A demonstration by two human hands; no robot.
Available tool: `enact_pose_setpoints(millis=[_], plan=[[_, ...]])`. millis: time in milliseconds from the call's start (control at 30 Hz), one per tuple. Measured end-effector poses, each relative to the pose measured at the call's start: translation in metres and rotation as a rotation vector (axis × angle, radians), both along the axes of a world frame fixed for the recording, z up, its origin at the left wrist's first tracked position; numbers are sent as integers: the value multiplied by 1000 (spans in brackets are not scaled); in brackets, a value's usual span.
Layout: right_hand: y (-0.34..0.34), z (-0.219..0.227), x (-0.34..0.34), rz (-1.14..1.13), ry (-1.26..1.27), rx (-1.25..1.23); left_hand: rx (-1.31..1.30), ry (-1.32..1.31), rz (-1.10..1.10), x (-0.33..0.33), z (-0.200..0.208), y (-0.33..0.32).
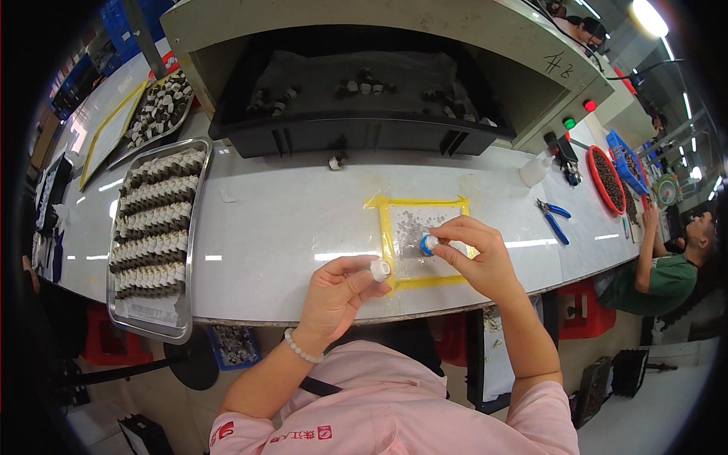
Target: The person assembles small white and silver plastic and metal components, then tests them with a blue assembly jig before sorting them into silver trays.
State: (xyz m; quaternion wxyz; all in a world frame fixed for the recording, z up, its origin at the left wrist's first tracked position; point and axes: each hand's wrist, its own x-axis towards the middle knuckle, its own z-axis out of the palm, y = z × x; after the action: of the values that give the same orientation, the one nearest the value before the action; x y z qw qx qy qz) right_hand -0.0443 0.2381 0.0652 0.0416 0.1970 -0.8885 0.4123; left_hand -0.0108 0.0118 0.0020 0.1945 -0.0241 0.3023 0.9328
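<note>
Head view: pinching a small white piece (381, 270) in the left hand (334, 294), by a yellow-taped square (432, 283) on the tabletop (280, 205); gripping a blue-ringed white piece (428, 243) in the right hand (479, 254), above that square. To the left, can see a metal tray (187, 303) with 5 rows of white-and-dark parts (154, 221), and beyond, another tray (161, 137) heaped with similar ones. Ahead, a black bin (326, 136) with scattered clusters (365, 87); rightward, a red basket (596, 182) of brown bits (607, 178).

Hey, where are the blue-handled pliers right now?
In the head view, the pliers lie on the white table, right of the right hand and yellow-taped square, below the translucent bottle.
</note>
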Motion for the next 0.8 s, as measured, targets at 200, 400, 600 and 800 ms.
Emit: enact_pose_setpoints(millis=[200, 400, 600, 800], plan=[[-14, 1, 10, 100, -220, -339, -79, 42, 17, 1, -1, 5], [-27, 3, 12, 151, -194, -304, -170, 60, 22, 1, 2, 6], [-37, 3, 14, 165, -209, -219, -264, 113, 61, 5, -4, 6], [-37, -4, 18, 112, -272, -253, -250, 98, 73, 7, -2, 9]])
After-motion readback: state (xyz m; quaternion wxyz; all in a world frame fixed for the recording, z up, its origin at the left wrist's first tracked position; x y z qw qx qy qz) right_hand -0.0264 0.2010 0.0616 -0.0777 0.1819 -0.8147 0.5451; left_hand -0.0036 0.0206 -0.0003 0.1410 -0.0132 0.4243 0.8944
